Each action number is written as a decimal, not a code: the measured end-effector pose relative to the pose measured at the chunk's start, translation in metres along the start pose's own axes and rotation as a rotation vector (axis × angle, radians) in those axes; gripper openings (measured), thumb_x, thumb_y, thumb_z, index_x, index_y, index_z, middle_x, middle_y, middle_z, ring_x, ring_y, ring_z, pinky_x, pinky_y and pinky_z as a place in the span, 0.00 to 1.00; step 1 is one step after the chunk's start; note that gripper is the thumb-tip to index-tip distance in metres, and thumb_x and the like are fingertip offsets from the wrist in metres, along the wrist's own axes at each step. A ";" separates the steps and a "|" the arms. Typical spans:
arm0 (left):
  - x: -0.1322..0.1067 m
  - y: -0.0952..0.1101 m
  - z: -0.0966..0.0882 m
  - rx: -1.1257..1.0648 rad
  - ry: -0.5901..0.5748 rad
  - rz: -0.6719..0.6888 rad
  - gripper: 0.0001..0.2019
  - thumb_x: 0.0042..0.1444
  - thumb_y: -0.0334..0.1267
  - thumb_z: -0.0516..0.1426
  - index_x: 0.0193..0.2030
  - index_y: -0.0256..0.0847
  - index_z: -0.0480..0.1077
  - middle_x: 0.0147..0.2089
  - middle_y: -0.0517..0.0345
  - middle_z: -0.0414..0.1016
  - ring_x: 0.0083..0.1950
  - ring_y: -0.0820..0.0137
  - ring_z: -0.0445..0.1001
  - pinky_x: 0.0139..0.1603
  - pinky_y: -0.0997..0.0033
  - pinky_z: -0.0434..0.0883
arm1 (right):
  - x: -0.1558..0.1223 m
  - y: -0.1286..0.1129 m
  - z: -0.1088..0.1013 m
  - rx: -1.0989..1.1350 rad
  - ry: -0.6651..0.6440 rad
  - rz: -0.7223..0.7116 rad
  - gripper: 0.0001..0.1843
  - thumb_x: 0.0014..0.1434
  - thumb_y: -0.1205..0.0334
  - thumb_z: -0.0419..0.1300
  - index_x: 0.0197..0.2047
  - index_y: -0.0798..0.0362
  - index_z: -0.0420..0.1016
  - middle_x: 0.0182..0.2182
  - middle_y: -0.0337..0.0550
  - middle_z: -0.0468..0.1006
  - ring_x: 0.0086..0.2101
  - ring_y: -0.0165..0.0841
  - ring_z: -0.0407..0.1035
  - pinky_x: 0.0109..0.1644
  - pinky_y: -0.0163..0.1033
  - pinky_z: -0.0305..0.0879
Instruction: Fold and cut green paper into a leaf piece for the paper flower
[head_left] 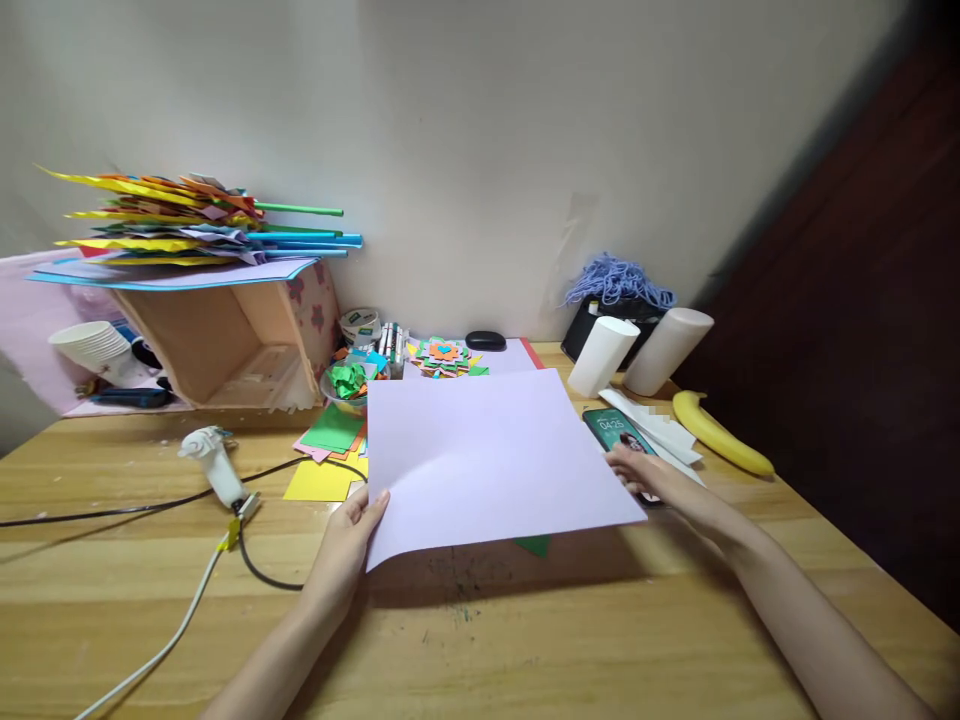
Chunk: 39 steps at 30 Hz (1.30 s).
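Left hand is gripping the sheet; right hand is meeting its right edge above the phone, grip impossible to tell.

Left hand and right hand: one pair, bare; left forearm and right forearm: slender (bare likewise), tapering to narrow wrists.
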<state>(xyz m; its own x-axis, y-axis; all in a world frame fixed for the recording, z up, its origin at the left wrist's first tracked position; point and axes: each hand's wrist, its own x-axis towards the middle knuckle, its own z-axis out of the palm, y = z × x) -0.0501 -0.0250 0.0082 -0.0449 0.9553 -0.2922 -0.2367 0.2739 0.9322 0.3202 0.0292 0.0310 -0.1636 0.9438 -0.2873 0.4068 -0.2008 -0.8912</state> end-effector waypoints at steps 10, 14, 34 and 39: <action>-0.010 -0.003 0.013 0.334 -0.172 -0.131 0.21 0.44 0.47 0.60 0.41 0.35 0.69 0.31 0.56 0.75 0.30 0.68 0.72 0.24 0.76 0.63 | -0.009 -0.006 -0.002 -0.079 0.089 -0.038 0.26 0.51 0.40 0.52 0.38 0.55 0.73 0.29 0.44 0.74 0.27 0.32 0.66 0.27 0.34 0.62; -0.009 -0.005 0.015 0.348 -0.139 -0.132 0.22 0.41 0.47 0.61 0.41 0.35 0.68 0.26 0.60 0.72 0.23 0.74 0.66 0.19 0.79 0.56 | 0.003 0.018 -0.036 -0.253 0.514 -0.070 0.23 0.45 0.42 0.58 0.32 0.55 0.71 0.28 0.45 0.74 0.28 0.33 0.66 0.28 0.34 0.61; -0.008 -0.010 0.011 0.434 -0.191 -0.086 0.23 0.47 0.47 0.59 0.48 0.36 0.67 0.34 0.55 0.76 0.38 0.61 0.73 0.32 0.71 0.67 | 0.012 0.054 -0.061 -0.420 0.461 0.314 0.28 0.31 0.38 0.65 0.25 0.52 0.61 0.15 0.35 0.66 0.18 0.27 0.56 0.21 0.33 0.47; -0.009 -0.003 0.016 0.418 -0.161 -0.078 0.22 0.42 0.47 0.61 0.43 0.36 0.71 0.36 0.54 0.77 0.38 0.61 0.72 0.34 0.71 0.68 | 0.008 0.053 -0.064 -0.324 0.446 0.287 0.26 0.34 0.39 0.65 0.23 0.52 0.63 0.13 0.33 0.62 0.16 0.26 0.54 0.20 0.33 0.47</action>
<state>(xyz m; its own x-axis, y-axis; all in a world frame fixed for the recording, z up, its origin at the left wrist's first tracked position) -0.0333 -0.0327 0.0111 0.1164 0.9262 -0.3586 0.1800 0.3354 0.9247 0.3980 0.0428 0.0041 0.3556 0.8969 -0.2629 0.6423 -0.4388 -0.6285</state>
